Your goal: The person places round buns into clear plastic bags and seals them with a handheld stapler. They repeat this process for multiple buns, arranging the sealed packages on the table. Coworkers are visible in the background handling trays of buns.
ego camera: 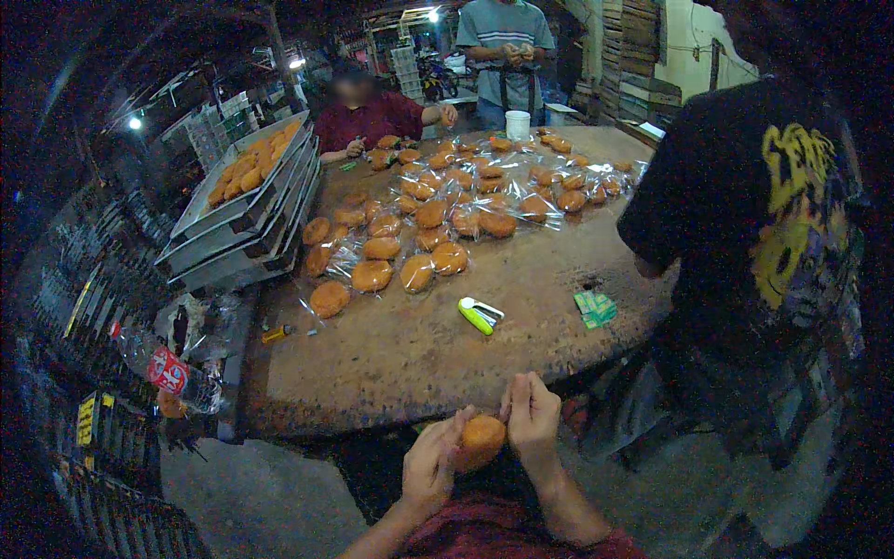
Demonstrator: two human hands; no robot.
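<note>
Just in front of the table's near edge, my left hand (436, 451) holds a round browned bun (482, 439); whether a clear bag wraps it cannot be told. My right hand (532, 412) is beside the bun's right side, its thumb and fingertips pinched together; anything thin between them is too small to see. A green and white stapler (479, 316) lies on the wooden table (391, 363) beyond my hands. Green printed paper slips (594, 309) lie to its right. Many buns in clear plastic bags (372, 276) are spread over the table's left and far parts.
Stacked metal trays (241, 230), the top one holding buns, stand at the left. A plastic bottle (167, 370) lies below them. A white tub (517, 125) is at the far edge. One person sits at the far left, another stands behind, a third is close at the right.
</note>
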